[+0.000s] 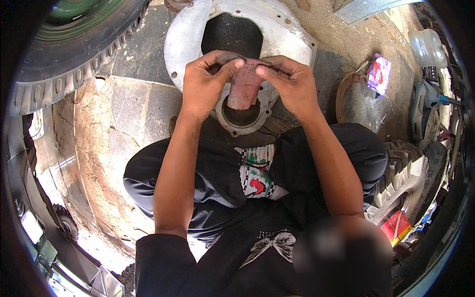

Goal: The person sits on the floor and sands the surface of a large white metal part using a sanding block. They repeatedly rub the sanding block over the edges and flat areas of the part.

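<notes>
Reddish-brown tube pinched at flared upper end, between left hand and right hand. Fingers of both closed on it: thumbs on near face, others behind, partly hidden. Body extends below thumbs, surface scuffed, grimy. Located over round metal collar; insertion cannot be told. Pale housing beyond.

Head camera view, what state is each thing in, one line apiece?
Reddish-brown flanged metal cylinder, held at its flanged end
Bare left hand, grip closed on the cylinder
Bare right hand, grip closed on the cylinder
Pale grey metal housing, on the floor, large opening uncovered
Purple-and-white packet, open or sealed, cannot tell
Black rubber tyre, mounted on a green wheel
</notes>
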Demonstrator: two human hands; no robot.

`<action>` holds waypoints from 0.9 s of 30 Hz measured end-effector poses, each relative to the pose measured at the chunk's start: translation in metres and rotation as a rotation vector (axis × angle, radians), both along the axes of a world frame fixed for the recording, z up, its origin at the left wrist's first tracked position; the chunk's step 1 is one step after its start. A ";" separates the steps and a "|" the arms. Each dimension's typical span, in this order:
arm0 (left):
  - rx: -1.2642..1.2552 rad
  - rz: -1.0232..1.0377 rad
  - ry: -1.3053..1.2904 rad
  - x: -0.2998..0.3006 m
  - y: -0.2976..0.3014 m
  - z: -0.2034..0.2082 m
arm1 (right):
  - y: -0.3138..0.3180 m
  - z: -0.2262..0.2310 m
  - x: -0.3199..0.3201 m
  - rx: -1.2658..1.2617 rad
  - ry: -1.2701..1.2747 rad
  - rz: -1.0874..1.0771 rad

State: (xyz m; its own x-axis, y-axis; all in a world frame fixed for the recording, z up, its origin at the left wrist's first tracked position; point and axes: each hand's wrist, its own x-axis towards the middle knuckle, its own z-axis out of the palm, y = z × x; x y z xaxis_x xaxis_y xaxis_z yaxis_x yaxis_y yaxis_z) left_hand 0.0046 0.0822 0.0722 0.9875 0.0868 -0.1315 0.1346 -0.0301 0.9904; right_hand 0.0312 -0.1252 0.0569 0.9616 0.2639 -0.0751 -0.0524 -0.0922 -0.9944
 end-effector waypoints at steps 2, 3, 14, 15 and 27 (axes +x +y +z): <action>0.011 0.008 0.004 0.000 0.000 -0.002 | -0.001 -0.001 0.000 -0.062 -0.005 0.005; 0.008 0.007 -0.003 0.000 0.000 -0.006 | -0.001 0.001 -0.001 -0.078 0.003 0.001; -0.060 -0.038 -0.042 0.001 -0.007 0.001 | -0.003 -0.004 0.000 -0.052 0.034 -0.011; -0.057 -0.045 -0.079 0.000 -0.007 -0.002 | -0.002 -0.002 0.000 -0.029 0.026 -0.015; -0.137 -0.004 -0.088 -0.001 -0.009 -0.002 | 0.004 0.008 -0.006 -0.069 -0.112 0.009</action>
